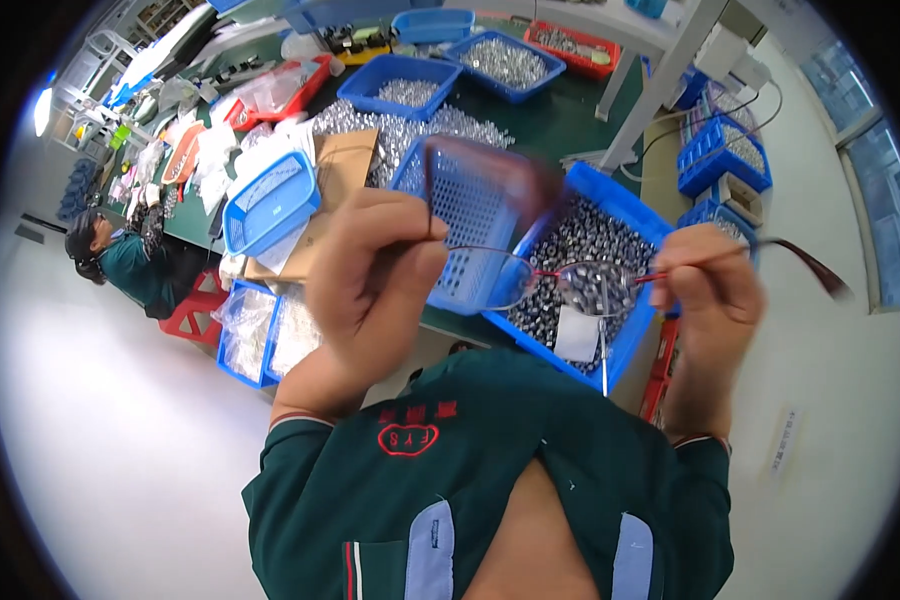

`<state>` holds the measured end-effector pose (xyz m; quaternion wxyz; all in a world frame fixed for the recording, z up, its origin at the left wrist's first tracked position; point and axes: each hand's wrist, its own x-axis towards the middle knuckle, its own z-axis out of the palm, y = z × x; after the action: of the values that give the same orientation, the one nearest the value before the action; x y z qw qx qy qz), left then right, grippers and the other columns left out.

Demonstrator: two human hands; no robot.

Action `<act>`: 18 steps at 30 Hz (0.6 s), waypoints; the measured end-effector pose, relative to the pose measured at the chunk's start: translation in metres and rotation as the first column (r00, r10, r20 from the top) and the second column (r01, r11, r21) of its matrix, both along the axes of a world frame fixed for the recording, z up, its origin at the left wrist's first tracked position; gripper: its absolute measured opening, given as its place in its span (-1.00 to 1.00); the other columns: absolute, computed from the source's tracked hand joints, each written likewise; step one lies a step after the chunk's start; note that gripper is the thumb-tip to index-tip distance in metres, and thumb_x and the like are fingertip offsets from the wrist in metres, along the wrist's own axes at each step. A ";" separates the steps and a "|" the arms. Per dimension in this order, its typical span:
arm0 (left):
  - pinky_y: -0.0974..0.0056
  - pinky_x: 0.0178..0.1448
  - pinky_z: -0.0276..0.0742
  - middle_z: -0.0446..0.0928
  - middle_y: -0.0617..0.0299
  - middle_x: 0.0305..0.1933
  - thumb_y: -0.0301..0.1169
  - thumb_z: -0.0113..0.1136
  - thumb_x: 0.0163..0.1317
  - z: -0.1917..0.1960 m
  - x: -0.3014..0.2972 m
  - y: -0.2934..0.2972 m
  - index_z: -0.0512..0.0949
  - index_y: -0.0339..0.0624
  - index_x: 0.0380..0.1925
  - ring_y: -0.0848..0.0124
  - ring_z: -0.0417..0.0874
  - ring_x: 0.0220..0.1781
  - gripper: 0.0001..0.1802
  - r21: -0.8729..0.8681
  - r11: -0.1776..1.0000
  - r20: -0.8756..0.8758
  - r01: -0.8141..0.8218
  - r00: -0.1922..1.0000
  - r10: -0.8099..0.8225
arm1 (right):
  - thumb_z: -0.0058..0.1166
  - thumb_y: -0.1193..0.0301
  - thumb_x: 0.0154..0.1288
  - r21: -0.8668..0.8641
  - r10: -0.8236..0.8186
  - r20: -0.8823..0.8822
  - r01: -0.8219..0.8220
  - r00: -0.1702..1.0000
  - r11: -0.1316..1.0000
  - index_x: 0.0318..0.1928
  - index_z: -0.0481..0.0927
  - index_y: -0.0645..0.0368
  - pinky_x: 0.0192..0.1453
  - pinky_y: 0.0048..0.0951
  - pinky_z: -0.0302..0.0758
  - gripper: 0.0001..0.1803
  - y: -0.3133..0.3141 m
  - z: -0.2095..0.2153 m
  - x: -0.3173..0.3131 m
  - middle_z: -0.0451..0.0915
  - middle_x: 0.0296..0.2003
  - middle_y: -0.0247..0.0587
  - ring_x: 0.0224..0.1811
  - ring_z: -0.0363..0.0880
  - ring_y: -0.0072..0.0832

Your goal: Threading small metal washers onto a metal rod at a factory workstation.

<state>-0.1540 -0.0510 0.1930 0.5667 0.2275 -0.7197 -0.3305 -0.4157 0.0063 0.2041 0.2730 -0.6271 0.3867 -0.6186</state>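
Observation:
Between my two raised hands is a pair of eyeglasses with a thin red frame and clear lenses, held in front of me. My left hand pinches its left side between thumb and fingers, near the hinge. At the other end my right hand grips the right temple, whose dark tip sticks out past the fingers. Motion smears the left temple. Below the lenses sits a blue tray full of small dark shiny pieces. On those pieces lie a white card and a thin silver tool.
A blue perforated basket adjoins the tray. Behind it, loose silvery pieces cover the green table. Blue trays and a red tray stand farther back. A metal post rises at right. One person sits at left.

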 end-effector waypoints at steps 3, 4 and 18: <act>0.41 -0.26 0.42 0.40 0.03 -0.27 -0.63 0.12 0.09 0.025 -0.003 0.016 0.44 -0.27 -0.27 0.38 0.47 -0.34 -0.82 -0.204 0.978 -0.079 0.053 0.994 -0.070 | 0.07 0.49 0.22 -0.312 0.011 -0.043 -0.024 0.999 0.950 -0.31 0.48 0.36 -0.53 -0.67 0.39 -0.86 0.015 0.027 -0.001 0.47 -0.37 0.01 -0.59 0.45 -0.56; 0.37 -0.38 0.49 0.39 -0.01 -0.30 -0.59 0.17 0.09 0.023 -0.008 0.020 0.43 -0.30 -0.27 0.35 0.49 -0.42 -0.81 -0.249 0.967 -0.193 0.051 0.976 -0.101 | 0.07 0.46 0.22 -0.325 0.050 -0.066 -0.069 0.997 0.943 -0.30 0.47 0.36 -0.53 -0.65 0.42 -0.83 0.021 0.029 -0.002 0.45 -0.35 0.03 -0.59 0.46 -0.54; 0.36 -0.49 0.51 0.50 0.00 -0.20 -0.26 -0.04 0.30 0.041 0.007 0.009 0.41 -0.16 -0.08 0.37 0.51 -0.46 -0.72 -0.509 0.858 -0.070 0.068 0.990 -0.121 | -0.26 0.45 0.37 -0.517 0.134 -0.297 -0.277 0.945 0.810 -0.11 0.51 0.14 -0.54 -0.54 0.24 -0.76 0.022 0.054 -0.020 0.43 -0.32 0.01 -0.62 0.33 -0.48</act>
<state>-0.1473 -0.0417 0.2344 0.6247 0.0186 -0.7622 -0.1687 -0.4353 0.0283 0.2579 0.0959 -0.7892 0.1518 -0.5873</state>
